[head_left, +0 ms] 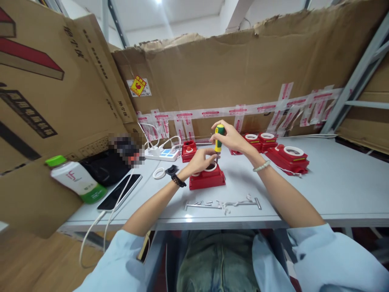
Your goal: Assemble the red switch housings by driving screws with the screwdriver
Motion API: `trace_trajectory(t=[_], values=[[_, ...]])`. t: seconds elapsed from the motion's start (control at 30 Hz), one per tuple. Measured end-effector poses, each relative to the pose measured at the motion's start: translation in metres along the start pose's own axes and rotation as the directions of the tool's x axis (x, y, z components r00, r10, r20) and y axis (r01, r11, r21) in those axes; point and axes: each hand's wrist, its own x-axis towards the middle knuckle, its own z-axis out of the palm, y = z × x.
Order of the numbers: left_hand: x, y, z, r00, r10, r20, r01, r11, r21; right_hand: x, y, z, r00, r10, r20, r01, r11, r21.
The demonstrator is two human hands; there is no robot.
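A red plastic block with a white ring on top (207,177) sits on the grey table (340,190) in front of me. My right hand (231,137) is closed round a screwdriver with a green and yellow handle (219,138), held upright with its tip down on the block. My left hand (201,159) rests on the top of the block, fingers curled at the screwdriver's shaft. A loose white ring (158,173) and a small black part (172,169) lie left of the block.
Several metal pins and screws (221,204) lie near the front edge. More red blocks (288,157) stand at the back right, another (189,151) behind. A power strip (162,153), phone (120,191) and bottle (77,179) sit left. Cardboard walls surround the table.
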Motion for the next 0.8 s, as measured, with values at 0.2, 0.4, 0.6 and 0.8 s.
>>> trace_trajectory(t=[0.2,0.4,0.6,0.8], values=[[0.008,-0.005,0.004,0.996,0.032,-0.087,-0.033,0.999,-0.008,0.001,0.013,0.006,0.98,-0.066,-0.186,0.043,0.991,-0.127],[0.004,0.001,0.004,0.978,0.042,-0.206,-0.021,0.995,0.1,0.003,0.016,0.012,0.96,-0.135,-0.247,0.082,0.974,-0.213],[0.008,-0.001,0.007,0.998,-0.01,-0.06,0.009,1.0,-0.014,0.002,0.015,0.015,0.956,-0.139,-0.259,0.082,0.973,-0.217],[0.011,0.0,0.005,0.985,0.005,-0.175,0.008,0.997,0.074,0.001,0.015,0.014,0.952,-0.137,-0.274,0.073,0.97,-0.231]])
